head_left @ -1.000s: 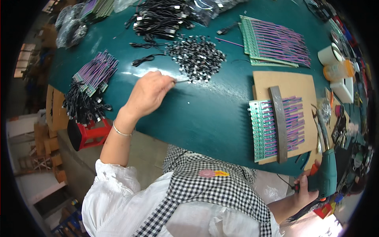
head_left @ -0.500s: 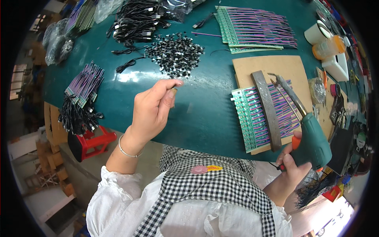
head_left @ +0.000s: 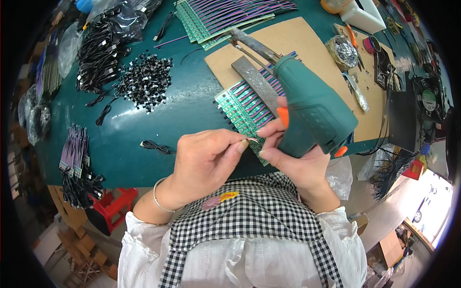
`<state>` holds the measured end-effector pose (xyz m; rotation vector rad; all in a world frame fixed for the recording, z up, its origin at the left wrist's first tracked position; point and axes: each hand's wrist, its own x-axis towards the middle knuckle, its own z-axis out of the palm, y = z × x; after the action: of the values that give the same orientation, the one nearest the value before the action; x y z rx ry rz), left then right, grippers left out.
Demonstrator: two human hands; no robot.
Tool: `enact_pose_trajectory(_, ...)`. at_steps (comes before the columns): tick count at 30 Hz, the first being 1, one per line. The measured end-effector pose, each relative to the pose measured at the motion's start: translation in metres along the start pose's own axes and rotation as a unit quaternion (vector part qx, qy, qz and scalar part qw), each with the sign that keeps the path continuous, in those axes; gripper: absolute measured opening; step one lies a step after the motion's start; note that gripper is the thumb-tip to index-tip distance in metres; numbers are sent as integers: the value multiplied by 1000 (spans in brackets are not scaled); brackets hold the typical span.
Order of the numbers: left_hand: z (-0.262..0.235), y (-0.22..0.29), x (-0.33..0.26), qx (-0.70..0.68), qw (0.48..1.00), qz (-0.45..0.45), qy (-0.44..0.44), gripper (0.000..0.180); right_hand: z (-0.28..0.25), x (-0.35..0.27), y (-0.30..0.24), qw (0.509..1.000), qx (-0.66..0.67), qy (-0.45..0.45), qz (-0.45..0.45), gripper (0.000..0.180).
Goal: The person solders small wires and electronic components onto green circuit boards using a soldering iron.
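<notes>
Green table (head_left: 144, 120) first, with a row of green circuit boards (head_left: 247, 108) at its near edge. Right hand (head_left: 297, 163) is wrapped tight around a teal soldering gun (head_left: 312, 110) just above them. Left hand (head_left: 206, 161) pinches a thin wire (head_left: 253, 139), tip right beside the right-hand fingers.

A cluttered workshop seen from above the bench.
A dark green worktable (head_left: 144, 158) fills the upper view; beneath its left edge stands a red plastic stool (head_left: 113, 211), with cardboard boxes (head_left: 389, 245) on the floor at lower right, where bright light falls.
</notes>
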<state>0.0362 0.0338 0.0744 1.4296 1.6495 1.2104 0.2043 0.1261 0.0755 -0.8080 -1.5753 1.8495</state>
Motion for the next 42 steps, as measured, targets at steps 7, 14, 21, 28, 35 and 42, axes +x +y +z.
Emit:
enact_pose_trajectory(7, 2, 3, 4, -81, 993, -44, -77, 5, -4, 1, 16, 993, -68, -12, -96, 55)
enact_pose_trajectory(14, -11, 4, 12, -40, 990, -46, -125, 6, -27, -1, 22, 992, -107, -2, -68, 50)
enact_pose_trajectory(21, -4, 0, 14, 57, 994, 95, 24, 9, -1, 13, -9, 997, -12, 66, 29, 18)
enact_pose_trajectory(28, 6, -6, 16, 76, 983, 155, 64, 14, -2, 18, 1, 999, -34, 4, 27, 61)
enact_pose_trajectory(35, 4, -7, 16, 57, 988, 136, 49, 14, 3, 20, 4, 997, 4, 51, 51, 57)
enact_pose_trajectory(42, 3, -4, 15, -111, 992, -56, -9, 3, 6, 21, 5, 996, 42, 64, 48, 58)
